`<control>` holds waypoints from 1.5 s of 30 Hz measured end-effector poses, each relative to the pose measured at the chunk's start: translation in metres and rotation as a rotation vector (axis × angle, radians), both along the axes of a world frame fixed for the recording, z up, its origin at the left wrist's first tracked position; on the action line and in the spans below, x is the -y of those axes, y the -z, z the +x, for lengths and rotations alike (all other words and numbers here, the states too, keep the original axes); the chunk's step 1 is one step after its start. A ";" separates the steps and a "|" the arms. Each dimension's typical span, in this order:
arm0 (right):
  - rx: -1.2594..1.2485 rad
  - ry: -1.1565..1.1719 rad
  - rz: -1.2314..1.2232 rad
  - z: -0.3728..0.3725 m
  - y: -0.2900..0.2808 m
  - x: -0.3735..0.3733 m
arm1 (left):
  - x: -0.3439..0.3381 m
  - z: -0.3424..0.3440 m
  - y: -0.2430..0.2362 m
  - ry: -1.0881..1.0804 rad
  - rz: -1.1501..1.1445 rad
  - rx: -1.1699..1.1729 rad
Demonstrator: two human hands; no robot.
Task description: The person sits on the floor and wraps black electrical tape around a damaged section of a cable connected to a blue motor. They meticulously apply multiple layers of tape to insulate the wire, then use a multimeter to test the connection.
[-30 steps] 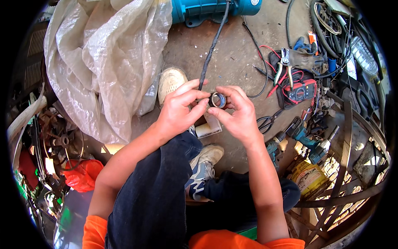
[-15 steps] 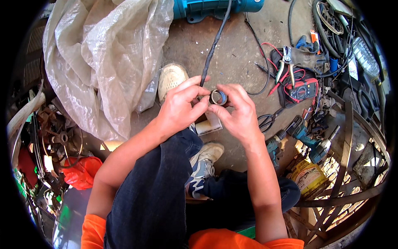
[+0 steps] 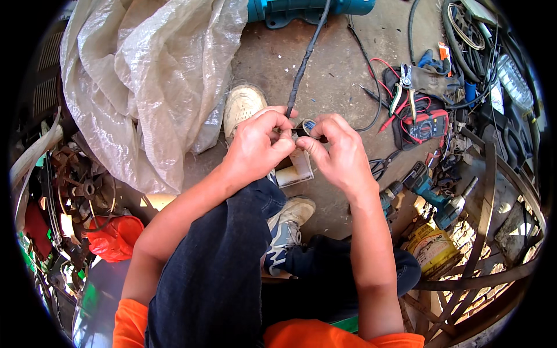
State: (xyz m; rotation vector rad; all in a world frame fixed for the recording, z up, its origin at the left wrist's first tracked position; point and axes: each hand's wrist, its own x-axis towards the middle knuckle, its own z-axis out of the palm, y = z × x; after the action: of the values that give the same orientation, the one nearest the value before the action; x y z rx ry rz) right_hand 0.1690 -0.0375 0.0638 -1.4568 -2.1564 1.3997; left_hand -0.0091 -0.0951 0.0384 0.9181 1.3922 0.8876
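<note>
I'm pinching black wrapped cable point(image 3: 301, 72) (left hand point(image 3: 255, 139)) and round black tape roll point(image 3: 309, 124) (right hand point(image 3: 342, 152)), loosened fingers risking slippage.

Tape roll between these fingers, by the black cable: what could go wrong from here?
The right hand pinches the tape roll, which might slip and drop if that grip eases. The ground shows scattered specks, so a dropped roll could pick up grit. The left hand pinches the black cable, which might twist or slide if that hold loosens.
</note>
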 end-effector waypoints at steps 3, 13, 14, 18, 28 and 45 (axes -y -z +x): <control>-0.085 0.014 0.038 -0.005 -0.004 -0.009 | 0.002 0.001 0.003 -0.134 -0.098 0.225; -0.189 0.049 -0.015 -0.012 -0.003 -0.020 | -0.003 -0.004 0.007 -0.205 -0.113 0.393; -0.190 0.064 -0.031 -0.013 -0.003 -0.020 | -0.004 -0.004 0.007 -0.214 -0.117 0.393; -0.109 0.088 0.003 -0.019 -0.006 -0.020 | -0.010 -0.003 0.003 -0.227 -0.147 0.349; 0.054 0.036 0.057 -0.025 -0.005 -0.026 | -0.020 -0.006 0.000 -0.269 -0.326 0.411; 0.061 0.041 -0.024 -0.025 0.004 -0.030 | -0.014 -0.005 0.002 -0.257 -0.279 0.335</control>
State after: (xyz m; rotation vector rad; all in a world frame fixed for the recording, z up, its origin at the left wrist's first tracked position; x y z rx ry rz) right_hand 0.1443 -0.0075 0.0602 -1.5630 -2.1393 1.3891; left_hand -0.0143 -0.0808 0.0366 0.3634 1.3140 0.9596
